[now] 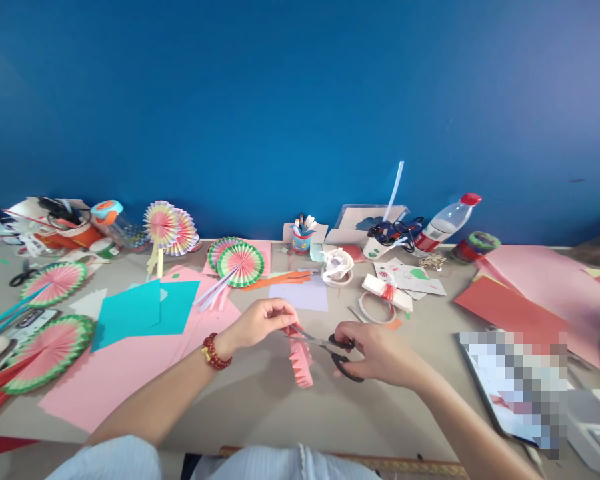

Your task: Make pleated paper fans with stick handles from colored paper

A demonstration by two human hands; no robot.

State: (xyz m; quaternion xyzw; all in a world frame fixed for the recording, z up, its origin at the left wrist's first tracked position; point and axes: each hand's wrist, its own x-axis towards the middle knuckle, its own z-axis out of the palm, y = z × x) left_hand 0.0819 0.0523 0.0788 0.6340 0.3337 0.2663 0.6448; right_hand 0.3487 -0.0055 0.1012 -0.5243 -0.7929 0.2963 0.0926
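Observation:
My left hand (pixel 275 319) pinches the upper end of a pink folded paper strip (pixel 301 367), which hangs down over the table. Zigzag notches run along the strip's left edge. In my right hand (pixel 375 350) is a pair of scissors (pixel 343 358) with black handles, fingers through the loops. Their blades are spread and point left, on either side of the strip's upper part close to my left fingertips. Whether the blades touch the paper I cannot make out.
Pink sheets (pixel 100 383) and teal paper (pixel 130 313) lie left, near pleated paper fans (pixel 240 264). Behind stand a pen cup (pixel 301 241) and a bottle (pixel 443 227). A tape roll (pixel 377 308) lies right of centre; a tablet (pixel 505 387) lies at the right.

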